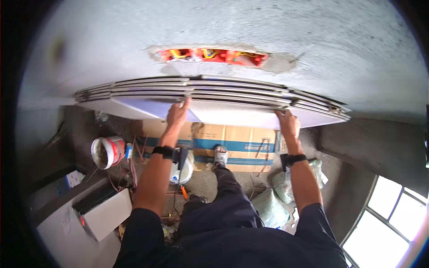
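Observation:
A stack of large, thin pale panels, like tiles [237, 112], spans the view in front of the wall [339, 49], their edges layered. My left hand [178, 114] grips the nearest panel at its upper edge left of the middle, thumb raised along it. My right hand [288, 121] grips a panel edge to the right, fingers bent over it. Just above the stack, red recessed boxes [216, 56] with yellow wires sit in the wall, ringed by rough plaster. Below the panels my sandalled foot [221, 156] rests on flattened cardboard [245, 158].
A dirty bucket [105, 154] and a pale box [105, 212] lie at left. A white pail [187, 172] and an orange-handled tool [184, 193] are near my feet. Sacks [270, 207] lie on the right, near a window [386, 219].

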The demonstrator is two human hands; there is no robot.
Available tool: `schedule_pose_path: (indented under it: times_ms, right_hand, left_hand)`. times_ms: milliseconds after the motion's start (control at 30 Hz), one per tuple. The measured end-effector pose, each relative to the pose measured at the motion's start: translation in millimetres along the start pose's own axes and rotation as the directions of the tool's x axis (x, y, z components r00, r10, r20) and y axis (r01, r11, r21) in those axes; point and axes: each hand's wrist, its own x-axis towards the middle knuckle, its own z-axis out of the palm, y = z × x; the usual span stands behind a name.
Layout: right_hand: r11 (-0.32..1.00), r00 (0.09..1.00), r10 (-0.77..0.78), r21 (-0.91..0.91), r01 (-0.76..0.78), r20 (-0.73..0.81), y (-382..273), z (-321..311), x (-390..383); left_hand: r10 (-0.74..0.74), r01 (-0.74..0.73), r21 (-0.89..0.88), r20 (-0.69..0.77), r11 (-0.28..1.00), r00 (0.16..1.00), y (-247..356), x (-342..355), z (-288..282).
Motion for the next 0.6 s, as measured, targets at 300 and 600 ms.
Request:
schedule_pose_path:
  times_ms: [300,600]
  right_hand:
    - [0.971,0.98,-0.092,0.2,0.127,-0.174,23,19,7]
    - [0.985,0.999,-0.022,0.173,0.026,-0.028,50,21,-48]
  left_hand:
    - [0.074,-0.073,0.003,-0.064,0.997,0.995,3,1,12]
    - [0.366,-0.35,-0.179,0.066,0.92,0.928,-68,-56,6]
